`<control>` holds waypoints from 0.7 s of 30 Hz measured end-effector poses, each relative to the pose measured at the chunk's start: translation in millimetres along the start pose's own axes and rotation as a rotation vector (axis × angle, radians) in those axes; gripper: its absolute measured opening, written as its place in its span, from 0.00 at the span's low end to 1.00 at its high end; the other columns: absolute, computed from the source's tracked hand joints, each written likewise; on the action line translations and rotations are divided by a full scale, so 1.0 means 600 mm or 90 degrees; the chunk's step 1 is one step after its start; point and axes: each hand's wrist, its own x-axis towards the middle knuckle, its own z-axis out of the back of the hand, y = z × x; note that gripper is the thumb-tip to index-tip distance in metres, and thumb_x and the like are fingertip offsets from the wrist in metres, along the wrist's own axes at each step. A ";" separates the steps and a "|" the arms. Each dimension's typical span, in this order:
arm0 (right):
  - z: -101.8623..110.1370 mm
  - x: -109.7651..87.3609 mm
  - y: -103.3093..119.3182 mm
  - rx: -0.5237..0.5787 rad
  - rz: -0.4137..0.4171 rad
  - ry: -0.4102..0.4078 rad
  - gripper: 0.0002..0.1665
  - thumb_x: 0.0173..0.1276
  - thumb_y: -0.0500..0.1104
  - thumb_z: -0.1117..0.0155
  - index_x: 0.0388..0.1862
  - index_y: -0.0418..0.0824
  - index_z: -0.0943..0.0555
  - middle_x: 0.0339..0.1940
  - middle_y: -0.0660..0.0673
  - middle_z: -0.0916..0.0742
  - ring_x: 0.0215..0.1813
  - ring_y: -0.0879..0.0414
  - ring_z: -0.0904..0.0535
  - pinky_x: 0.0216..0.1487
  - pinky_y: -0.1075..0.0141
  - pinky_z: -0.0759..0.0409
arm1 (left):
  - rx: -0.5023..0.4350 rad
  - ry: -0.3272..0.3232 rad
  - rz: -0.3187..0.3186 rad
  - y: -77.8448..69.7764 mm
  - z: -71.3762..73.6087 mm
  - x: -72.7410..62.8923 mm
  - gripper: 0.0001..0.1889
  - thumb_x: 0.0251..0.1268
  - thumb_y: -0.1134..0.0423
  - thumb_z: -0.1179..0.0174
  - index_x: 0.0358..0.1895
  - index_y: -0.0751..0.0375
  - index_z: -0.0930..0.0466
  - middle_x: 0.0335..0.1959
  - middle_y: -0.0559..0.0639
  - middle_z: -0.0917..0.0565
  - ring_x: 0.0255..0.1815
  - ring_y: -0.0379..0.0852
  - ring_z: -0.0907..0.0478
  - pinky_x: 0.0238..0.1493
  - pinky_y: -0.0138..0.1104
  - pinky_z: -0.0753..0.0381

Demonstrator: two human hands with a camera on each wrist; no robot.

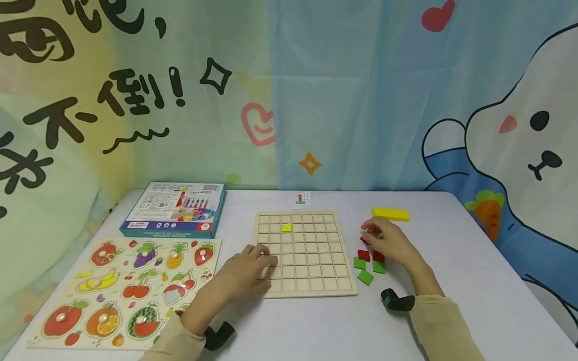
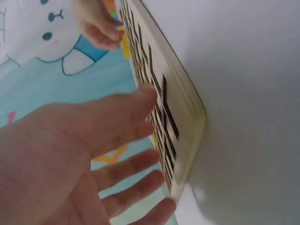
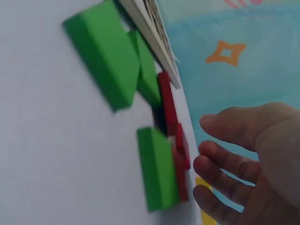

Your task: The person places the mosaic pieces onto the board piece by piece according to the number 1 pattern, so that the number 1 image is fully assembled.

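A wooden grid board [image 1: 307,293] lies in the middle of the table, with one yellow square tile [image 1: 286,228] in a cell near its top left. My left hand [image 1: 248,268] rests at the board's left edge, thumb over the grid and fingers loosely straight, holding nothing. On the right, my right hand [image 1: 389,240] hovers over a partly hidden red tile [image 1: 363,239], its thumb and fingers apart in the right wrist view. Beneath that hand lie two more red tiles, one beside the board [image 1: 363,255], and several green tiles [image 1: 365,277].
A yellow bar [image 1: 390,214] lies behind my right hand. A small pattern card [image 1: 300,200] is behind the board. At left are a fruit picture board [image 1: 101,296] with knobs and a teal-edged box [image 1: 173,208]. A printed curtain [image 1: 338,100] hangs behind the table.
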 end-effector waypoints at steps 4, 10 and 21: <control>0.005 -0.005 -0.005 -0.014 -0.011 0.004 0.16 0.67 0.41 0.40 0.51 0.34 0.24 0.44 0.38 0.19 0.45 0.48 0.24 0.50 0.53 0.25 | 0.018 0.000 0.033 0.012 -0.001 0.001 0.27 0.54 0.54 0.32 0.58 0.54 0.24 0.54 0.51 0.27 0.55 0.53 0.31 0.48 0.49 0.29; 0.010 -0.010 -0.008 -0.024 -0.039 0.017 0.20 0.65 0.45 0.38 0.52 0.34 0.24 0.45 0.38 0.20 0.46 0.47 0.26 0.50 0.53 0.26 | 0.038 0.018 0.051 0.016 0.001 0.002 0.31 0.53 0.50 0.32 0.62 0.55 0.27 0.55 0.52 0.27 0.56 0.53 0.30 0.51 0.50 0.30; -0.005 -0.009 -0.009 -0.055 -0.089 0.007 0.24 0.62 0.48 0.34 0.51 0.35 0.23 0.41 0.40 0.21 0.43 0.49 0.29 0.44 0.59 0.27 | 0.003 0.039 0.053 0.018 0.001 0.001 0.31 0.54 0.51 0.33 0.63 0.50 0.28 0.60 0.53 0.27 0.61 0.56 0.30 0.53 0.53 0.30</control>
